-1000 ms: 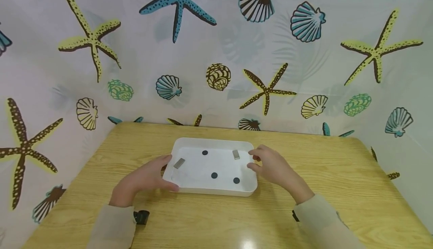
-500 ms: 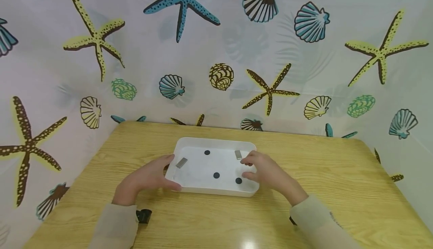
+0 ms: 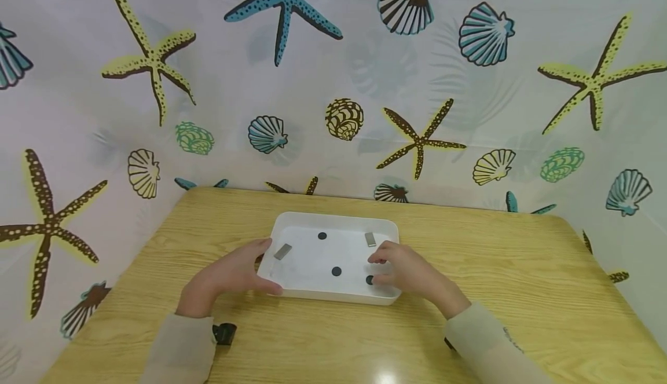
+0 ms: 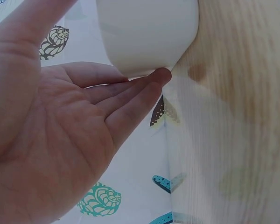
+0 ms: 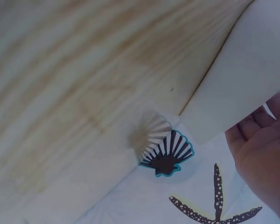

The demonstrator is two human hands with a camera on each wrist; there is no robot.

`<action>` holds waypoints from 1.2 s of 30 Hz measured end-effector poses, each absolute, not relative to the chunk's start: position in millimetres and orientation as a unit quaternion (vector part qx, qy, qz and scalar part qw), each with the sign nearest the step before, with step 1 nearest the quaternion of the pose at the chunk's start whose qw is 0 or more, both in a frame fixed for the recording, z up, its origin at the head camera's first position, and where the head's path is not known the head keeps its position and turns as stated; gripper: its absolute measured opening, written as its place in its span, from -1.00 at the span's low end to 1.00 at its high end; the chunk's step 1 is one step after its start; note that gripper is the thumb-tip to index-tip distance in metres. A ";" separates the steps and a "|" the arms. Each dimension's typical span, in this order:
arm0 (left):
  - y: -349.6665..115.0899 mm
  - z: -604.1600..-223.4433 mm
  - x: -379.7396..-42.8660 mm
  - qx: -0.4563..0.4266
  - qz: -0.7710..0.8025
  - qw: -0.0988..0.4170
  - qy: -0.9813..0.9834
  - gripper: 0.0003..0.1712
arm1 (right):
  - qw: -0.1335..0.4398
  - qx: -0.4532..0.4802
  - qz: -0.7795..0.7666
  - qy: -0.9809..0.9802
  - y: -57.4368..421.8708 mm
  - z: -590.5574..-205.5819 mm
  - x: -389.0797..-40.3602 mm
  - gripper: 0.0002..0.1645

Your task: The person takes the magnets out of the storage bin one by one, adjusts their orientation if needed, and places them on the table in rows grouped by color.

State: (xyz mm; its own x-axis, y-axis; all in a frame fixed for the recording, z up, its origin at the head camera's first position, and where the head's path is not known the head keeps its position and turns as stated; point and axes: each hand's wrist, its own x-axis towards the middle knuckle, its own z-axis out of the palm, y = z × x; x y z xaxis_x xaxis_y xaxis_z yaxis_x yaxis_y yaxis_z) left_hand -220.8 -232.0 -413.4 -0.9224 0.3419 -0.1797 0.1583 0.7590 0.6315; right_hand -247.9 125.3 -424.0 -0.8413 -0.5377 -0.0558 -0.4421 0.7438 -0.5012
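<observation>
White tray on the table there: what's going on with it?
A person is working at it bare-handed. The left hand holds the left end of the white tray, which sits on the wooden table. The right hand is over the right side, its thumb partly covering a dark disc; whether it touches isn't clear. Two other dark discs and two grey blocks also lie inside.

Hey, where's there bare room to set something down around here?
The table is bare on the near side of the tray, between the sleeves, and past the right hand. Inside, there's room between the left metal piece and the middle black disc. The tray's right end is crowded: hand, another disc, another metal piece.
</observation>
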 end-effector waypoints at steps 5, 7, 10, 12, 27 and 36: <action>-231.5 -412.5 -219.9 0.132 0.324 0.145 0.926 0.45 | 0.105 -0.264 -0.238 0.929 123.6 -428.4 -250.5 -0.68; -231.7 -412.5 -220.0 0.130 0.322 0.146 0.926 0.45 | 0.104 -0.264 -0.233 0.930 122.8 -429.4 -251.1 -0.72; -232.6 -413.1 -220.8 0.130 0.321 0.147 0.927 0.46 | 0.095 -0.274 -0.215 0.933 121.0 -430.5 -251.2 -0.77; -233.3 -413.9 -221.6 0.134 0.321 0.146 0.926 0.46 | 0.088 -0.281 -0.204 0.934 119.5 -431.2 -250.6 -0.80; -233.5 -415.0 -221.2 0.142 0.325 0.141 0.924 0.44 | 0.065 -0.292 -0.184 0.936 113.7 -432.9 -246.8 -0.92; -233.7 -415.3 -222.2 0.146 0.327 0.140 0.923 0.44 | 0.075 -0.267 -0.202 0.939 115.2 -429.1 -249.8 -0.94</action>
